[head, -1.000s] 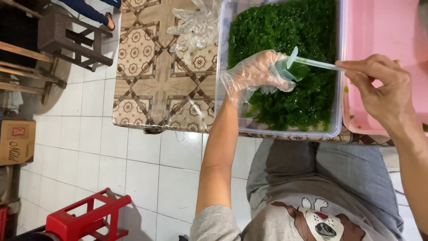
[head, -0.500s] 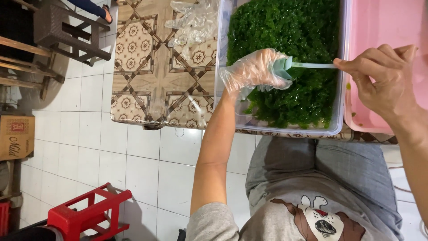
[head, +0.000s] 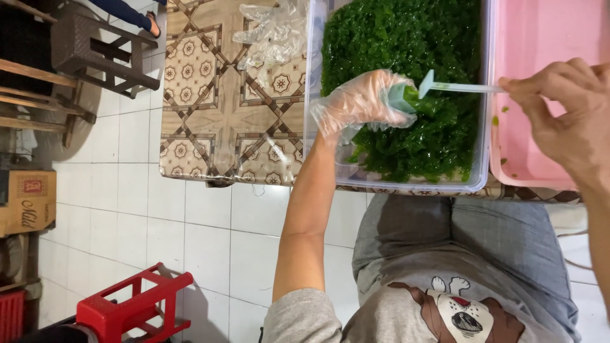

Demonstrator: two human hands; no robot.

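My left hand (head: 359, 105), in a thin clear plastic glove, grips a small teal cup (head: 400, 98) over a clear plastic tub (head: 394, 181) filled with chopped dark green leaves (head: 406, 44). My bare right hand (head: 565, 117) pinches the handle of a pale plastic spoon (head: 454, 87). The spoon's flat end sits just beside the cup's mouth, above the greens. My right hand hovers over a pink tray (head: 540, 38) that lies next to the tub.
The tub and tray rest on a table with a brown patterned cover (head: 216, 108). Crumpled clear plastic gloves (head: 270, 32) lie on it. On the white tiled floor are a red stool (head: 133, 311), a cardboard box (head: 25, 200), dark stools (head: 95, 54) and another person's foot (head: 151, 24).
The spoon's end has drawn back a little from the cup, and my right hand has shifted outward over the pink tray. My gloved left hand stays over the greens.
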